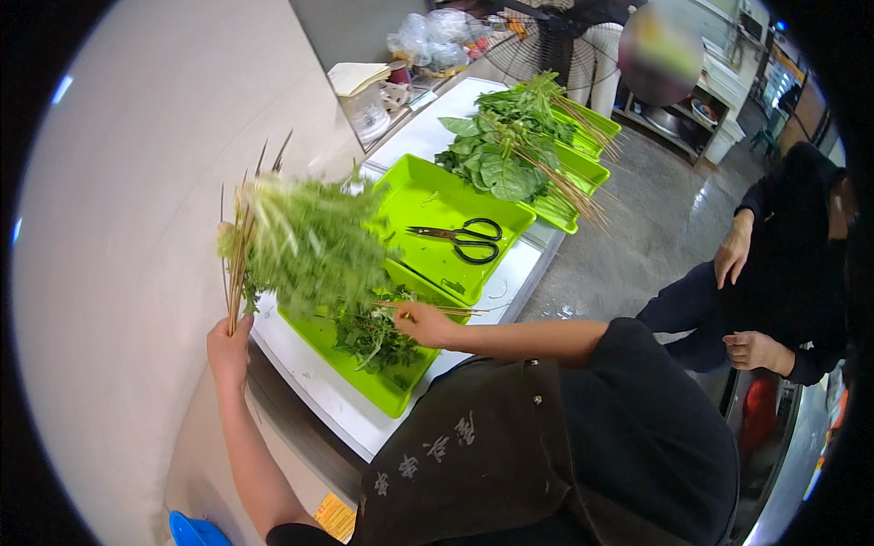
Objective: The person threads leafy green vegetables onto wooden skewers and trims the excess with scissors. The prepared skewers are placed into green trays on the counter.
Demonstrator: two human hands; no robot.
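Note:
My left hand (229,351) is closed around the lower ends of a bunch of thin bamboo skewers (239,273), held upright at the table's left edge. Feathery leafy greens (314,239) with pale stems are threaded on them and hang to the right, blurred by motion. Over the near green plastic tray (399,403), my right hand (427,326) has its fingers curled beside more skewers (457,311). Whether it grips any of them is hidden. Dark cut greens (375,341) lie in this tray. Black-handled scissors (471,239) rest in the middle green tray (410,181) among leaf scraps.
Two farther green trays (570,211) hold skewered leafy vegetables (502,164), their sticks jutting over the table's right edge. A floor fan (546,54) stands behind. A seated person (771,273) is at the right. A pale wall (136,205) borders the left side.

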